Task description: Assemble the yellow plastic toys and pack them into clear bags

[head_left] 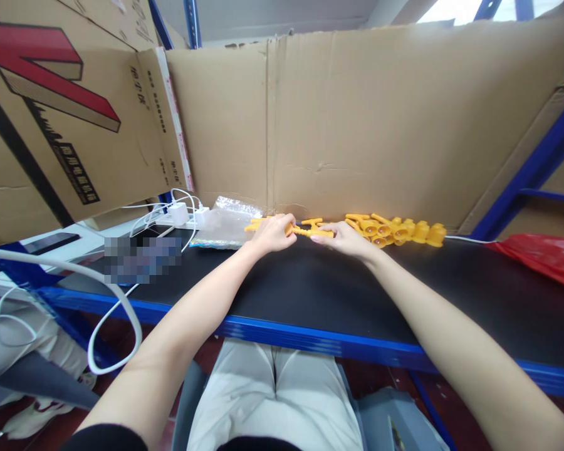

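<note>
My left hand [276, 233] is closed around one end of a thin yellow plastic piece [308, 232], low over the shelf top. The other end is pinched between the thumb and fingers of my right hand [345, 240]. Part of it is hidden behind my fingers, so its full shape cannot be made out. Just behind lies another yellow piece with a crossbar end [313, 222]. To the right of my right hand, several yellow cup-shaped plastic pieces [399, 230] are heaped together, some with open mouths towards me.
A clear plastic bag [225, 222] lies left of my hands. White chargers [178, 214] and looping cables are farther left. Upright cardboard [357, 125] walls the back of the black shelf [301, 294]. Red plastic [540, 257] lies at right; a blue rail [319, 338] edges the front.
</note>
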Available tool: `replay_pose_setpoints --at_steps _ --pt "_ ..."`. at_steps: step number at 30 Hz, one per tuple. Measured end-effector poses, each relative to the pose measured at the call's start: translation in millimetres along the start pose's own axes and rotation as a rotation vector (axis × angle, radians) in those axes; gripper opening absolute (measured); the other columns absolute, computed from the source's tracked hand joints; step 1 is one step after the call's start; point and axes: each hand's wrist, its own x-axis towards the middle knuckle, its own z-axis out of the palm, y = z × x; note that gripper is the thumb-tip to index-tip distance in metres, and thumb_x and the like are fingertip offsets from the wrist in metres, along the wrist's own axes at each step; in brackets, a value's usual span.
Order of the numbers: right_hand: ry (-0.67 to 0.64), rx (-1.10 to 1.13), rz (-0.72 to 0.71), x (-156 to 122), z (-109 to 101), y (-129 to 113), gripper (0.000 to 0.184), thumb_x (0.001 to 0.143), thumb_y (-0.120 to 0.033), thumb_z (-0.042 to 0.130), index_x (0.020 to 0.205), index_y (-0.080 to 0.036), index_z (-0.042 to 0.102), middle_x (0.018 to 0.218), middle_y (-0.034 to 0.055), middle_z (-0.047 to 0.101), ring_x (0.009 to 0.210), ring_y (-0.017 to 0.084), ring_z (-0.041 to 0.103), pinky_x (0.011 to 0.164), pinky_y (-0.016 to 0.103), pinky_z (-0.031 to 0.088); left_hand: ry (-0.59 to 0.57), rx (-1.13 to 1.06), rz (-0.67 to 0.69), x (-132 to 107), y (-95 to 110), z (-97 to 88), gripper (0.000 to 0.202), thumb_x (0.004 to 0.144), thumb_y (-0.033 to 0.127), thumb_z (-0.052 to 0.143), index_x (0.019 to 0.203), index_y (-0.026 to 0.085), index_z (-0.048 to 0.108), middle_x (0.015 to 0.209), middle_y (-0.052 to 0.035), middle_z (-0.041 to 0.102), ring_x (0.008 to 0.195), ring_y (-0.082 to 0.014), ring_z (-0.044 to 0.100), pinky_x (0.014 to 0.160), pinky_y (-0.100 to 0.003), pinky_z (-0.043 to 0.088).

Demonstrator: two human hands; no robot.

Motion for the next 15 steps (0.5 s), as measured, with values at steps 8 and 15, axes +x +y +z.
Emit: replay_pose_setpoints --at_steps 8,15 --pt "-0.024 0.074 -0.016 4.7 6.5 17.8 0.042 0.076 -0.056 0.050 0.070 -0.015 0.061 0.055 0.0005 0.054 0.053 0.012 0.050 0.056 0.027 0.040 0.013 0.022 0.022 -1.9 0.5 0.9 0.023 0.072 0.025 0.050 0.094 0.021 0.054 0.100 -0.0055 0.062 0.089 -0.0202 0.058 0.072 -0.030 0.043" --pt "0.159 -0.330 -0.146 10.0 11.9 34.1 0.035 0.074 -0.045 0.058 0.091 -0.015 0.063 0.087 0.0077 0.065 0.076 0.019 0.059 0.069 0.031 0.044 -0.020 0.004 -0.020 -1.0 -6.4 6.4 0.021 0.071 0.025 0.052 0.092 0.021 0.055 0.091 -0.0046 0.064 0.084 -0.0214 0.059 0.070 -0.032 0.044"
